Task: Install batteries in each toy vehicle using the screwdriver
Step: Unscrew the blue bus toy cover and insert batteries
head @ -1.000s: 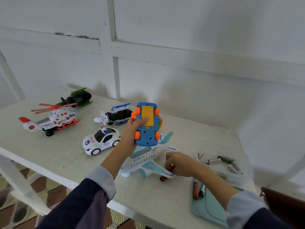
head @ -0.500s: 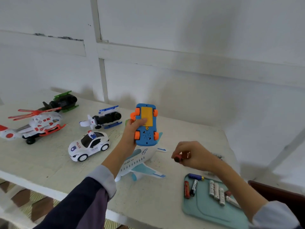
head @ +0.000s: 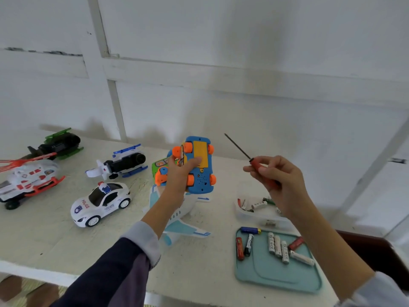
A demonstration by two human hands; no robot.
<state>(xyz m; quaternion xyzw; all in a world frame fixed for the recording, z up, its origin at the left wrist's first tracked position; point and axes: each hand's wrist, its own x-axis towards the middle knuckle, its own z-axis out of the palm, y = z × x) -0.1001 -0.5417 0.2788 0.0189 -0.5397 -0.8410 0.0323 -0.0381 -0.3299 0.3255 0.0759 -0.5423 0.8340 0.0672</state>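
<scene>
Head view: a person's two hands raised above a white table [head: 55, 235].
Left hand [head: 180, 173]: grasps the blue toy car [head: 200, 165] underside up, its yellow battery cover [head: 200, 155] facing the camera.
Right hand [head: 280, 176]: fingers pinch the red handle of the screwdriver [head: 250, 159]; its tip points up and away, well apart from the car.
Risk: the tip may slip off the cover screw, judged likely if the car tilts in a one-handed hold; the screw itself is too small to see.
Batteries [head: 277, 247]: loose on a teal tray [head: 276, 278], free to roll.
Surface: white, scuffed, carrying a police car [head: 100, 203], an airplane [head: 177, 216] and helicopters.
Room: white panelled wall [head: 243, 63] behind.
</scene>
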